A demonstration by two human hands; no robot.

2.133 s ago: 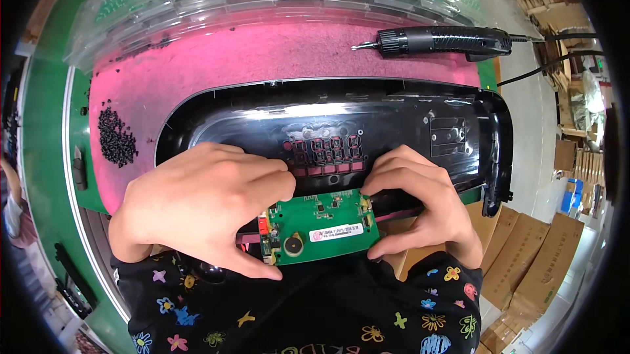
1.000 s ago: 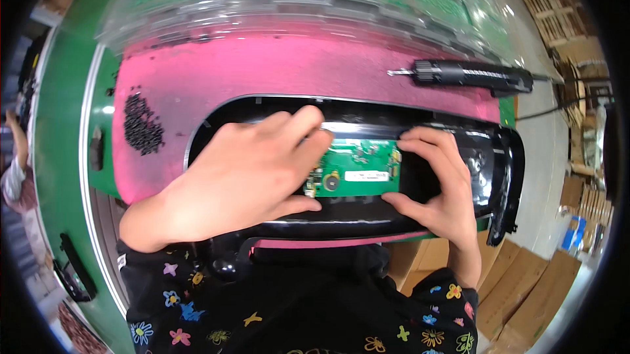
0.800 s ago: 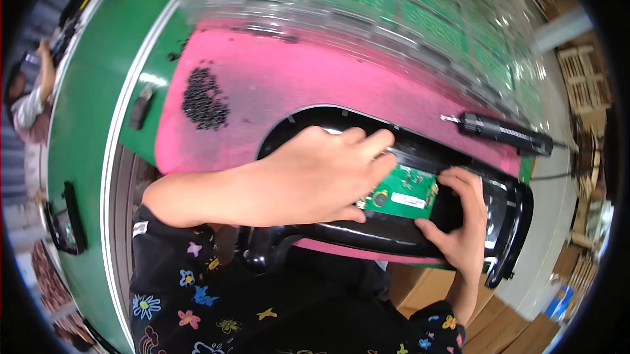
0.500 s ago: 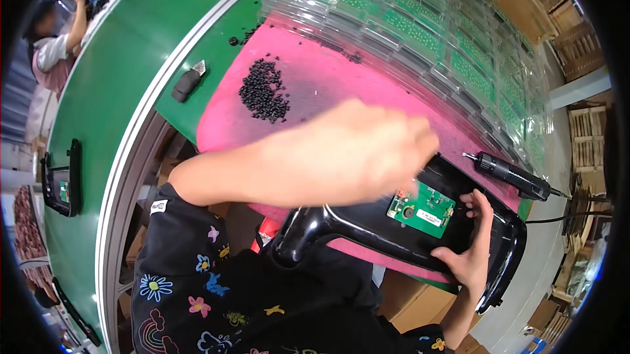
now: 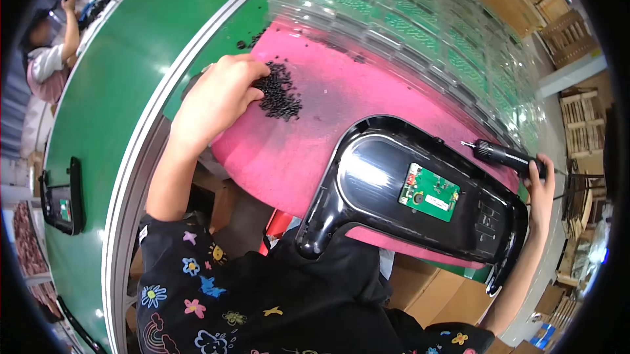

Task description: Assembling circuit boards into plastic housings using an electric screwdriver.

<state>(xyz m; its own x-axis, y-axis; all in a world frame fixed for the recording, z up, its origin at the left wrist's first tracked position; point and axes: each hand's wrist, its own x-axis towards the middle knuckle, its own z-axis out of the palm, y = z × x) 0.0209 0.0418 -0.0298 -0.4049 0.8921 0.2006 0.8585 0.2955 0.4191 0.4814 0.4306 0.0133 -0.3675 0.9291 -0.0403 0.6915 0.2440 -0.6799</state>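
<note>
My left hand is at the near-left edge of a pile of small black screws on a pink mat, its thumb and fingers apart at the pile. At the right, my right hand has its fingers around the rear end of a black electric screwdriver, which lies along the mat's far-right edge. Between the hands rests a glossy black plastic housing, hollow side up. Inside it sits a green circuit board with a white label and a red connector. Neither hand touches the housing's board.
Clear plastic trays of green boards stand behind the pink mat. A metal rail borders the green belt on the left, where another black housing lies. A person works at far left. Cardboard boxes stand below.
My left hand has swung from above the housing back to the screw pile. My right hand has left the housing's inside and reached the screwdriver. The view has shifted slightly.
</note>
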